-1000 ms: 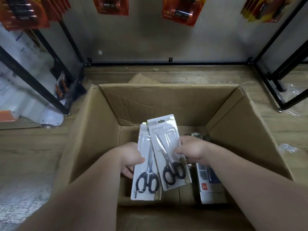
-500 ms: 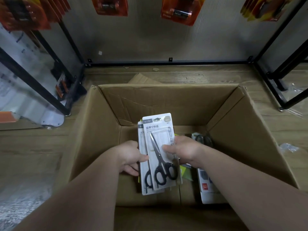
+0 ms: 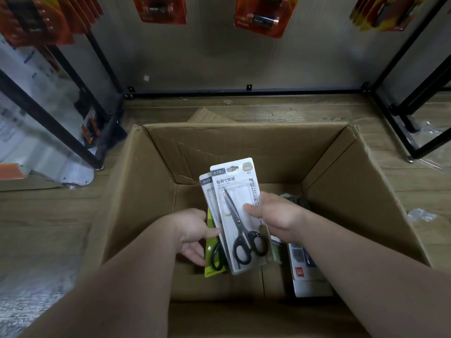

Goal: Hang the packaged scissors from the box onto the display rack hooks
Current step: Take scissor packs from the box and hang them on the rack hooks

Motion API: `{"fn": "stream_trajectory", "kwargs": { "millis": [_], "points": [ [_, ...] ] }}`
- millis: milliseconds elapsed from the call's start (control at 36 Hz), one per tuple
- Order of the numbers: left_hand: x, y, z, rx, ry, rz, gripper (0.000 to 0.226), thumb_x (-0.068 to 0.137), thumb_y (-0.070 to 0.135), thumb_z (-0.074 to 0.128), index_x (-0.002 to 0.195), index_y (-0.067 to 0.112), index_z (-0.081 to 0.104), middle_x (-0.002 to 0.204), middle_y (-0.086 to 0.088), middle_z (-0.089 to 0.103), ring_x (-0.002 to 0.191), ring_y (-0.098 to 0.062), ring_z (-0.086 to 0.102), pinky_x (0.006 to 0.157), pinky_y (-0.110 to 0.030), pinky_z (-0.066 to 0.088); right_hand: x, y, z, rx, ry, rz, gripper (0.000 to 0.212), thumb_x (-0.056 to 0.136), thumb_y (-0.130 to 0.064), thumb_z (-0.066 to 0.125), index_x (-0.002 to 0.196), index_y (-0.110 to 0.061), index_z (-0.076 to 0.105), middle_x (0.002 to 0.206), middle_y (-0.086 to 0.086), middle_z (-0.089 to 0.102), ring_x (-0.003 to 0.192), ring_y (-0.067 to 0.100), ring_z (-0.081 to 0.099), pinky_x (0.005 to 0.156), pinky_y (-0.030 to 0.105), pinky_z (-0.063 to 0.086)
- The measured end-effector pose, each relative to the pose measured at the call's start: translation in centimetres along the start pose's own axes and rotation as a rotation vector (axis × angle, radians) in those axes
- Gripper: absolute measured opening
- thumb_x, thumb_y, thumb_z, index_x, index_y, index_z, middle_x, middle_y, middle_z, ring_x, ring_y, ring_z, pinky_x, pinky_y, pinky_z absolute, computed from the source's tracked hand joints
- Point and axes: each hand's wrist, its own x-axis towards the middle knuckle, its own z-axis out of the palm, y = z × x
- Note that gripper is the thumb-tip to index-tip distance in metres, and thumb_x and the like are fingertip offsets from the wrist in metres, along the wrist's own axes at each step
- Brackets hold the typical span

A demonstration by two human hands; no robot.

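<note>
Over the open cardboard box (image 3: 136, 191) I hold two packaged scissors, overlapped like a fan. My right hand (image 3: 275, 215) pinches the front scissors pack (image 3: 234, 198), white card with black-handled scissors, thumb on its face. The second scissors pack (image 3: 210, 240), partly hidden behind it, shows a green lower edge; my left hand (image 3: 192, 232) grips it from the left side. More packaged items (image 3: 305, 272) lie on the box floor at the right, under my right forearm.
The display rack's black frame (image 3: 244, 92) runs along the floor behind the box, with posts at left and right. Orange hanging packages (image 3: 261, 15) show at the top against the grey panel. Wooden floor surrounds the box.
Both packs have risen and come closer together; the front pack now overlaps the rear one, and both hands have lifted slightly inside the box.
</note>
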Motion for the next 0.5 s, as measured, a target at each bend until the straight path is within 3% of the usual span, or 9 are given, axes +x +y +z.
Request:
{"fn": "stream_trajectory", "kwargs": {
  "millis": [139, 250, 361, 500],
  "points": [
    [0.4, -0.4, -0.2, 0.064, 0.061, -0.008, 0.026, 0.106, 0.006, 0.043, 0.109, 0.023, 0.063, 0.112, -0.013, 0.072, 0.09, -0.036, 0.074, 0.068, -0.046, 0.061, 0.0, -0.2, -0.3, 0.039, 0.021, -0.022, 0.027, 0.103, -0.013, 0.048, 0.129, -0.011, 0.056, 0.123, 0.011, 0.069, 0.113, 0.03, 0.067, 0.104, 0.051, 0.047],
    [0.5, -0.4, -0.5, 0.082, 0.118, -0.026, 0.028, 0.106, 0.007, 0.04, 0.101, 0.022, 0.063, 0.1, -0.012, 0.075, 0.083, -0.032, 0.074, 0.065, -0.042, 0.06, 0.3, 0.0, -0.6, -0.056, 0.108, -0.009, 0.032, 0.096, -0.023, 0.06, 0.126, -0.014, 0.057, 0.124, 0.009, 0.068, 0.112, 0.027, 0.066, 0.103, 0.05, 0.048],
    [0.5, -0.5, -0.6, 0.125, 0.146, -0.043, 0.027, 0.107, 0.011, 0.038, 0.105, 0.025, 0.062, 0.103, -0.011, 0.075, 0.09, -0.031, 0.073, 0.066, -0.041, 0.059, 0.3, 0.4, -1.2, -0.15, 0.157, 0.025, 0.028, 0.092, -0.017, 0.061, 0.12, -0.013, 0.061, 0.112, 0.009, 0.072, 0.104, 0.029, 0.07, 0.097, 0.052, 0.052],
    [0.3, -0.4, -0.6, 0.149, 0.18, -0.043, 0.027, 0.106, 0.011, 0.04, 0.107, 0.024, 0.064, 0.106, -0.011, 0.074, 0.098, -0.029, 0.071, 0.069, -0.043, 0.06, -0.9, -0.4, -1.5, -0.167, 0.134, 0.028, 0.018, 0.101, -0.01, 0.054, 0.117, -0.013, 0.062, 0.112, 0.007, 0.072, 0.103, 0.024, 0.07, 0.097, 0.045, 0.053]
  ]
}}
